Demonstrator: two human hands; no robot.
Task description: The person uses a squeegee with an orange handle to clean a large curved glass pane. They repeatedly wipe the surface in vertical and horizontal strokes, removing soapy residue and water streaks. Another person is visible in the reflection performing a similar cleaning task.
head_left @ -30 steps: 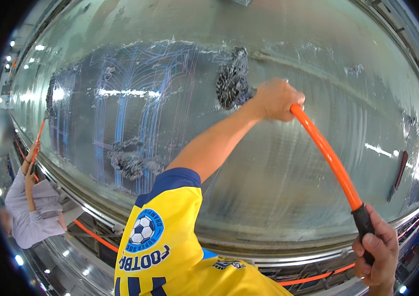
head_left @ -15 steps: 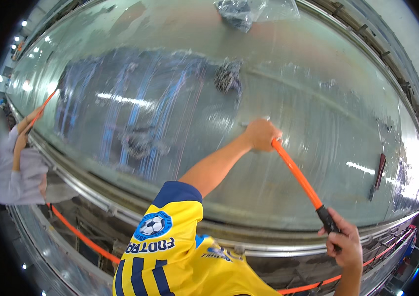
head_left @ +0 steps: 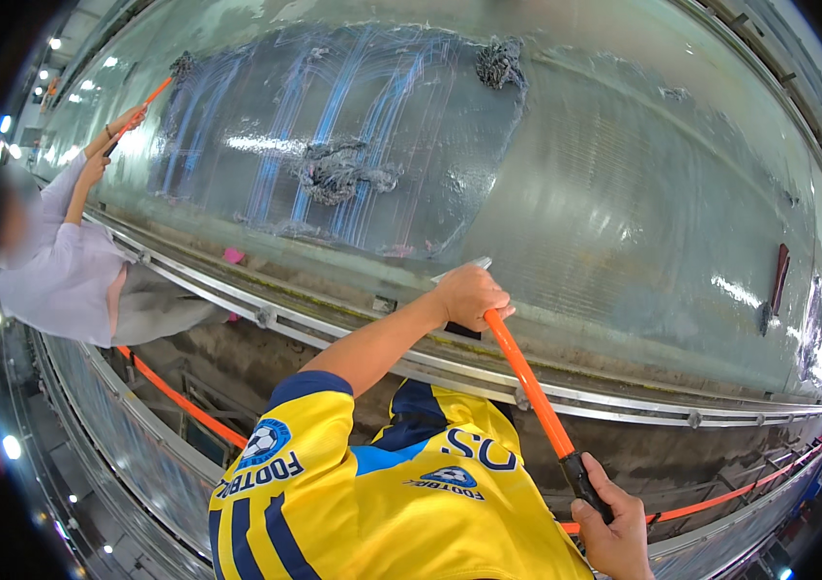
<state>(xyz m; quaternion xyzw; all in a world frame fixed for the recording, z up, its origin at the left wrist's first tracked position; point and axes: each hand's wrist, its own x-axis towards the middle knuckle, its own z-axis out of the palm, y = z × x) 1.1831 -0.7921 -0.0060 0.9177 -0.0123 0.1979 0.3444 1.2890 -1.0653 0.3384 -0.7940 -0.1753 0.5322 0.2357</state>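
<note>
Left hand (head_left: 474,295) and right hand (head_left: 616,530) clench tight around the orange pole (head_left: 532,387), slanting up-left over the desk's (head_left: 614,251) near edge, its pale head (head_left: 482,262) mostly hidden behind the left!

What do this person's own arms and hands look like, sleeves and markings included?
The left hand and right hand are ungloved. The left arm wears a short yellow sleeve with a navy cuff and a round blue soccer-ball badge; navy stripes run nearer the shoulder. The right sleeve cannot be made out.
</note>
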